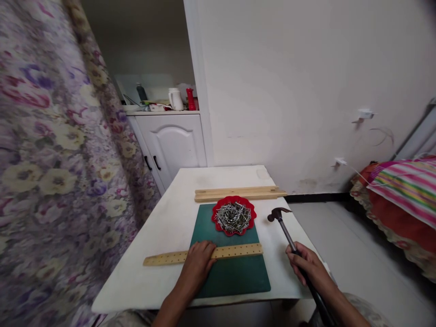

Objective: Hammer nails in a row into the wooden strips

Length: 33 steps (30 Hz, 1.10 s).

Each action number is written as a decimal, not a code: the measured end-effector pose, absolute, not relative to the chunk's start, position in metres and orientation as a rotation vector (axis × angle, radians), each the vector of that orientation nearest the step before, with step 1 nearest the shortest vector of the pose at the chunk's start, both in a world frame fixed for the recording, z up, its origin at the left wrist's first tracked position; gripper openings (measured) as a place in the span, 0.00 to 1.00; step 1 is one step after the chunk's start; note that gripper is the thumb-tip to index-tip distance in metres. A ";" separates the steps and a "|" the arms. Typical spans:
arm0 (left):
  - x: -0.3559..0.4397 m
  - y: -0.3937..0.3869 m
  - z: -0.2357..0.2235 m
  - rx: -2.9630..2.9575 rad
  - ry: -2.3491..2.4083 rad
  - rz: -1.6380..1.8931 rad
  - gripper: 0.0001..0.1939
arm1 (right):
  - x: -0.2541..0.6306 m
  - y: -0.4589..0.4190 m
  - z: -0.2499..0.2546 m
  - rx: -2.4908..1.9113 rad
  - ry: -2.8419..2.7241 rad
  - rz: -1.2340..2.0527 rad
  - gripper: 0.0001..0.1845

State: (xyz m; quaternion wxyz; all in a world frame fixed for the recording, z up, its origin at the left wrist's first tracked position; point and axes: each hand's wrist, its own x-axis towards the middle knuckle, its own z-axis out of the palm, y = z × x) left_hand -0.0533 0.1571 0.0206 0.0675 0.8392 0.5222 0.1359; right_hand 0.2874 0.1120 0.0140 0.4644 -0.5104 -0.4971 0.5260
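My left hand (pixel 200 260) is closed over the middle of a wooden strip (pixel 238 251) with rows of dark dots along it. The strip lies across a green mat (pixel 235 277), and its left end reaches past the mat over the white table. In my right hand (pixel 308 265) is a claw hammer (pixel 286 232), gripped by its dark handle, with the head raised at the table's right side. A red scalloped dish (pixel 214 217) heaped with loose silver nails (pixel 235 217) sits on the mat's far part, beyond the strip.
Several more wooden strips (pixel 238 194) lie crosswise behind the dish on the white table (pixel 163 222). A wall stands behind the table, a white cabinet (pixel 173 141) at the back left, a floral curtain (pixel 61 172) at left. A bed (pixel 405 200) is at right.
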 end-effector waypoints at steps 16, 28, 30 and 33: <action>-0.058 0.158 0.018 2.510 1.564 0.426 0.15 | 0.292 0.124 -0.005 -1.442 -1.167 1.227 0.10; -0.060 0.160 0.015 2.512 1.551 0.443 0.15 | 0.292 0.129 -0.017 -1.475 -1.156 1.232 0.11; -0.060 0.159 0.016 2.507 1.559 0.444 0.15 | 0.291 0.130 -0.016 -1.474 -1.152 1.227 0.11; -0.059 0.159 0.018 2.501 1.569 0.432 0.14 | 0.289 0.132 -0.014 -1.473 -1.145 1.228 0.11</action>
